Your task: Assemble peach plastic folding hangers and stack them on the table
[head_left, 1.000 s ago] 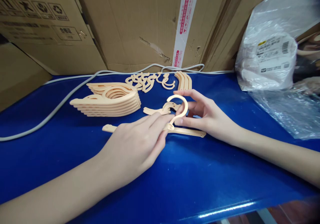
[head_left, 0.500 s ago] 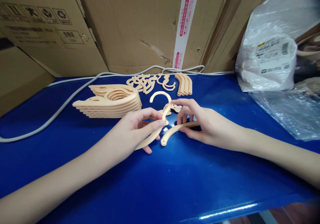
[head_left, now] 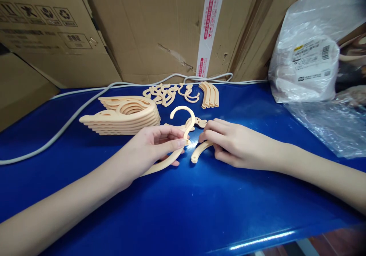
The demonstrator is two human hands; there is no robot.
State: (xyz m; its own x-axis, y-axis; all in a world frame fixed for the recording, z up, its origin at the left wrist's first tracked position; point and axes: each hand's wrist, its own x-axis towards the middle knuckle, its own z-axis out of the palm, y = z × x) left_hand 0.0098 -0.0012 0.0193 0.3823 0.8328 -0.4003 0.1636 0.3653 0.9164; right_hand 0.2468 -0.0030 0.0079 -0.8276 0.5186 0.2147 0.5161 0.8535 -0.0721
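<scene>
My left hand (head_left: 147,143) pinches a cream plastic hanger hook (head_left: 192,119) at its lower end, with the hook's curl upright. A curved hanger arm (head_left: 161,166) joins the hook there and runs down-left beneath the palm. To the right, my right hand (head_left: 238,143) is closed round a second hanger arm (head_left: 198,151), whose holed end sticks out toward the left hand; the fingers hide its other end. A small gap separates this loose arm from the hook. Just behind the hands lie flat cream pieces (head_left: 201,123) with holes, partly covered.
A stack of cream hangers (head_left: 122,119) lies at left on the blue table (head_left: 183,210). Behind are loose hooks (head_left: 164,95) and several curved arms (head_left: 211,95). A white cable (head_left: 77,115) runs along cardboard boxes (head_left: 160,27). Plastic-wrapped goods (head_left: 305,67) stand at right.
My right hand has drawn slightly right with the loose hanger arm, its index finger leaving the hook and curling in. My left hand has shifted a little left, still holding the hook.
</scene>
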